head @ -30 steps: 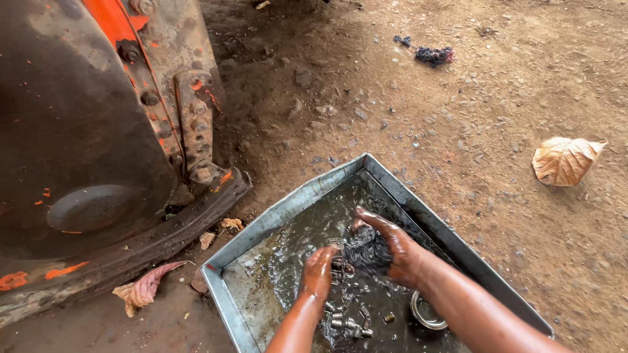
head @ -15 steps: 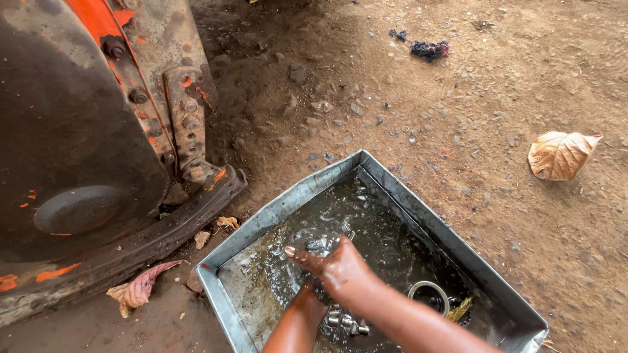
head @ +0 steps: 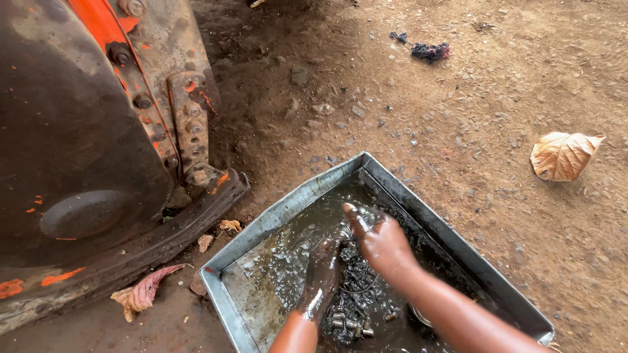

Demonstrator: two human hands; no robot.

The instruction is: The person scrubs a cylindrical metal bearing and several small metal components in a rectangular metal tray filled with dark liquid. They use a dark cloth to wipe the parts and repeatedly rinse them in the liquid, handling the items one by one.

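Head cam, looking down at dirt ground. A grey metal tray [head: 281, 216] holds dark oily liquid w/ a pile of small metal parts [head: 350, 314] near its middle. Both hands are in the tray, wet & black w/ oil. Left hand [head: 322, 278] lies flat, fingers extended, just left of the pile, touching it. Right hand [head: 379, 240] sits above the pile, fingers curled loosely; can't tell if it grips anything. Left of tray: worn orange-and-black machine body [head: 85, 163]. Dry leaf [head: 562, 155] well to the right.

Dry leaf [head: 564, 155], dark rag [head: 430, 51] — orange machine [head: 85, 150] beside.
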